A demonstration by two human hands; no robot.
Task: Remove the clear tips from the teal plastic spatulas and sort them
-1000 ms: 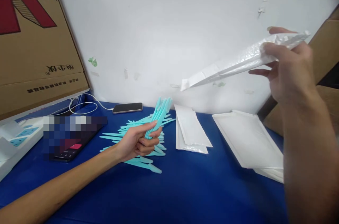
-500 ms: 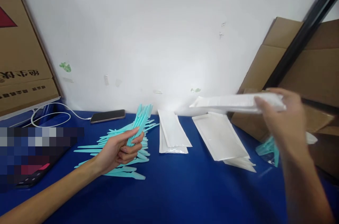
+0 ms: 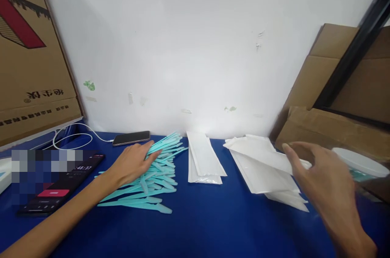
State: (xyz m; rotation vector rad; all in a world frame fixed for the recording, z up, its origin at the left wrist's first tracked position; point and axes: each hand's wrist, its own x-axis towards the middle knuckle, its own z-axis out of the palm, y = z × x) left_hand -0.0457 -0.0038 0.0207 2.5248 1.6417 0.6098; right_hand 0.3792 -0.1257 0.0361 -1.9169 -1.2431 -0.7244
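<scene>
At the left, my left hand is closed round several thin turquoise sticks, low over a heap of turquoise sticks on the blue table. My right hand is at the right with thumb and fingers apart and nothing between them. Just left of its fingertips, a white packet lies slanted across a stack of white packets. Between the heap and that stack lie overlapping narrow white packets.
A dark phone with a white cable lies by the wall. A larger device shows a lit screen at the left. Cardboard boxes stand at the left and right. A white round rim shows beside my right hand.
My right hand has let go of the white packet, which now rests on the right stack. My left hand has lowered the turquoise sticks onto the heap. The view has shifted slightly.
</scene>
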